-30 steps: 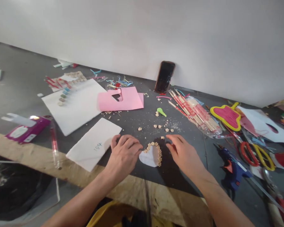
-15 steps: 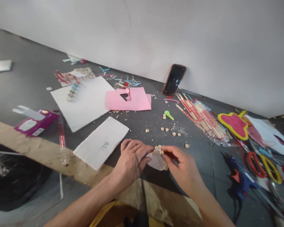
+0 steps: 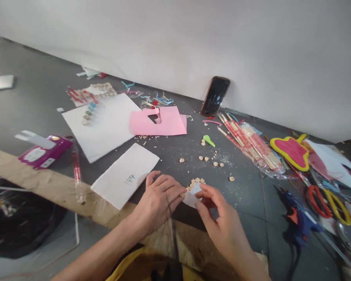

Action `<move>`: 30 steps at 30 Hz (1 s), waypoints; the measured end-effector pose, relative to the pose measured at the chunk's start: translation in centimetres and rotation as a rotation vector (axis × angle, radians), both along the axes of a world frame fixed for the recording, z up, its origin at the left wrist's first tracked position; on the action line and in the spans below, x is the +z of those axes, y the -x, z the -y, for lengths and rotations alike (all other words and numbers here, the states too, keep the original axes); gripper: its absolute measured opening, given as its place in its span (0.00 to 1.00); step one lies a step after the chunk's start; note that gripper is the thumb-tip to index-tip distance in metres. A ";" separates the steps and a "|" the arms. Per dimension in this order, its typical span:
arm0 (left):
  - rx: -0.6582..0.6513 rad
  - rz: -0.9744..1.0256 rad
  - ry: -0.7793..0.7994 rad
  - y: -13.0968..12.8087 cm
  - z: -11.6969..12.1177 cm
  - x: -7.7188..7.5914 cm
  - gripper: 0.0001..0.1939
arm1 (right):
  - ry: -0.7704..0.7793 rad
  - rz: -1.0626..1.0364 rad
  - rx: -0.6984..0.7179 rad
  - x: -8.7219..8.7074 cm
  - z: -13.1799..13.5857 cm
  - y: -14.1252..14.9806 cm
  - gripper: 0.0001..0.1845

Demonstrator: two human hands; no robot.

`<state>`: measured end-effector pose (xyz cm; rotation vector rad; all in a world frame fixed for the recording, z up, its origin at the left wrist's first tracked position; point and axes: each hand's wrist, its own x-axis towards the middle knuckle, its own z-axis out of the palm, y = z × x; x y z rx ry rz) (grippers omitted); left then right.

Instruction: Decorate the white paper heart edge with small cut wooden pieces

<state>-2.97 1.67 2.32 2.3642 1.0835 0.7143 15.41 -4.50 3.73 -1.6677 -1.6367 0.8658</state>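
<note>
A small white paper piece [image 3: 190, 200] lies at the table's front edge, with tiny flower-shaped wooden pieces [image 3: 196, 181] along its upper rim. My left hand [image 3: 163, 195] grips its left side, fingers close together at the end of the flower row. On the right side, my right hand [image 3: 218, 212] has its index finger at the upper edge and its thumb lower down, holding the paper between them. Several loose wooden flowers [image 3: 215, 164] are scattered just beyond. The underside of the paper is hidden.
A white card marked 154 [image 3: 125, 175] and pink paper [image 3: 171, 121] lie to the left and ahead. A phone [image 3: 215, 95] leans on the wall. Wrapped sticks [image 3: 260, 148], scissors [image 3: 318, 201] and a blue glue gun [image 3: 301, 222] lie right.
My right hand has moved slightly down and left along the paper, its fingers wider apart. The paper has turned, so the flower row now runs along its upper left rim.
</note>
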 end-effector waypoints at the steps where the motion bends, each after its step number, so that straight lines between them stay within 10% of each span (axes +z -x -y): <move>1: 0.027 -0.023 0.003 0.0 -0.2 -0.2 0.08 | -0.074 0.086 -0.028 -0.1 0.3 -0.6 0.14; 12: 0.093 -0.129 0.025 -1.5 -1.1 -2.1 0.07 | -0.400 0.477 -0.173 -5.6 4.0 -5.3 0.10; 30: 0.098 -0.141 0.010 -1.5 -1.2 -2.5 0.06 | -0.386 0.454 -0.123 -5.7 3.8 -5.4 0.10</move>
